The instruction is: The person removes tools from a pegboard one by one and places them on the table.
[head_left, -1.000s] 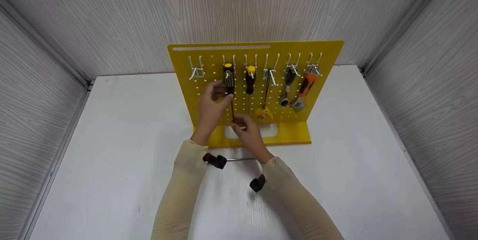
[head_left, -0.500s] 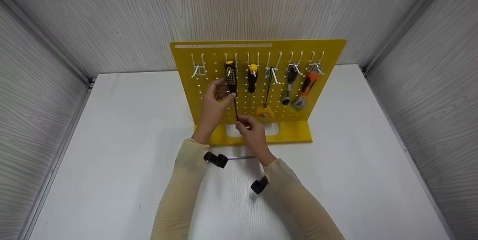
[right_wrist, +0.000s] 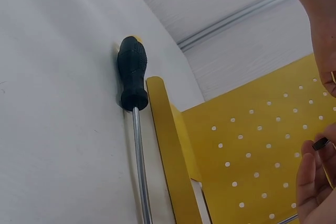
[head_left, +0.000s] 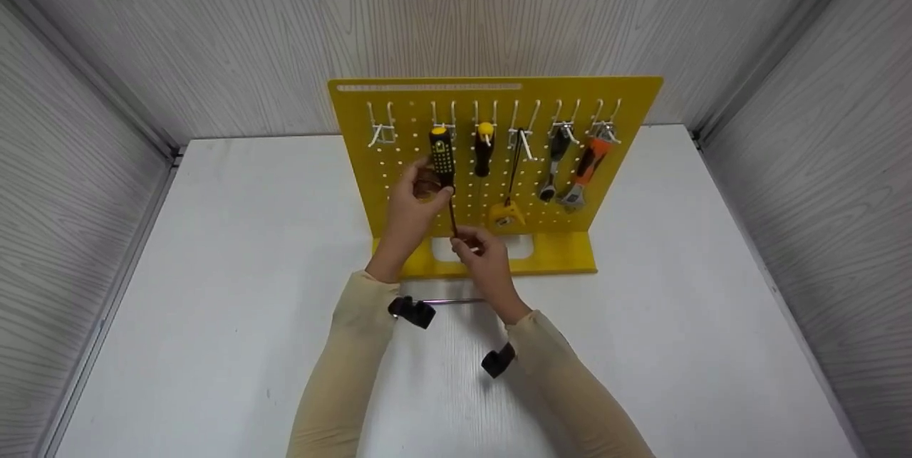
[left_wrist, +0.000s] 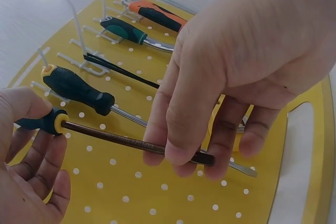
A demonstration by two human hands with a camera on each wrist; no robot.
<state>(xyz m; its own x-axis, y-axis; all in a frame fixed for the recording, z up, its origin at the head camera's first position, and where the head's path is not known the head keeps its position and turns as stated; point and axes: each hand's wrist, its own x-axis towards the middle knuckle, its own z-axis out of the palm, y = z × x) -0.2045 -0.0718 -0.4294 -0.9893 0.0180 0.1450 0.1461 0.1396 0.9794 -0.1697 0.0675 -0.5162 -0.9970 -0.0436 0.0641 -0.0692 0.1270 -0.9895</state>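
A screwdriver [head_left: 442, 155] with a black-and-yellow handle and dark shaft stands upright before the yellow pegboard [head_left: 399, 127], its top just below a hook. My left hand [head_left: 410, 212] grips the lower end of the handle. Farther down, my right hand [head_left: 491, 269] pinches the shaft near its tip between thumb and fingers. The left wrist view shows the flat dark tip [left_wrist: 203, 158] poking past the right thumb. In the right wrist view, the right hand [right_wrist: 315, 187] is partly cut off by the frame edge. A second screwdriver [head_left: 484, 150] hangs just right of the held one.
A tape measure [head_left: 506, 214], a ratchet wrench [head_left: 554, 159] and an orange-handled adjustable wrench [head_left: 588, 166] hang farther right. A bare hook [head_left: 379, 133] is at far left. Another screwdriver [right_wrist: 132, 72] lies on the white table before the board's base, its handle hidden in the head view.
The held screwdriver has come down and slightly away from its hook, whose bar shows above the handle. Both hands have lowered a little with it. The head view has shifted slightly.
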